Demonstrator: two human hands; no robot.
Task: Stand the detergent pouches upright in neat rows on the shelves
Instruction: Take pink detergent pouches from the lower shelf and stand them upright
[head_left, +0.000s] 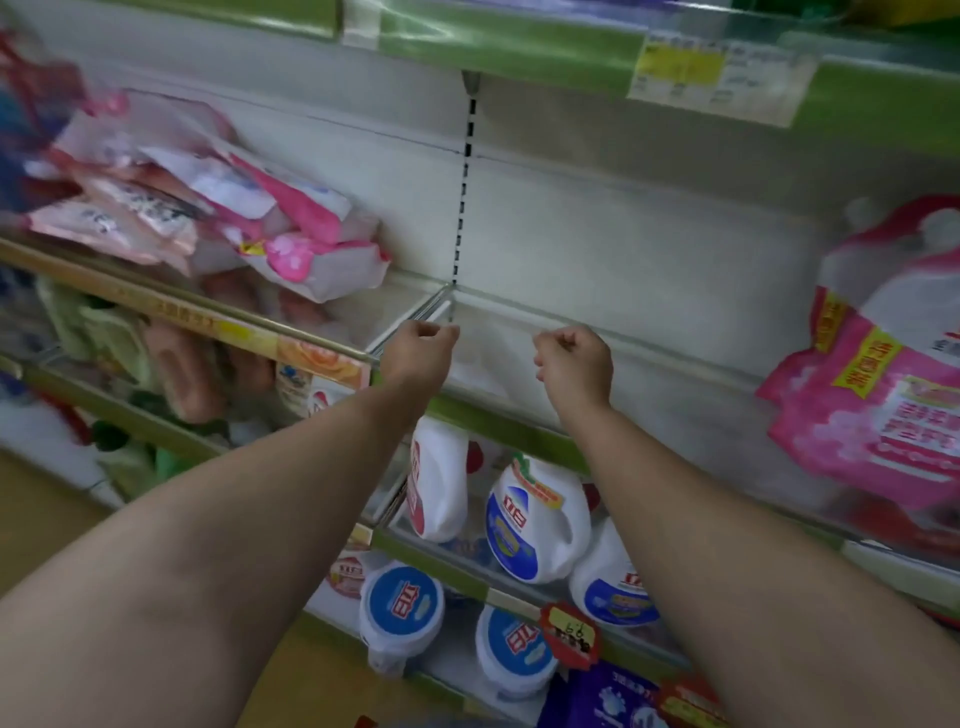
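Note:
Several pink and white detergent pouches (218, 208) lie in a loose heap on the left part of the middle shelf (649, 374). One large pink and white pouch (883, 364) stands upright at the far right of the same shelf. Both my arms reach out over the bare stretch between them. My left hand (418, 353) hovers by the clear shelf divider (415, 317), fingers curled in with nothing in them. My right hand (574, 364) is a little to the right, also curled shut and holding nothing.
A green price rail (509, 431) with a clear guard runs along the shelf front. The shelf below holds white detergent jugs (535, 519) with blue labels and a red price tag (569, 634). An upper shelf with a yellow label (717, 73) hangs overhead.

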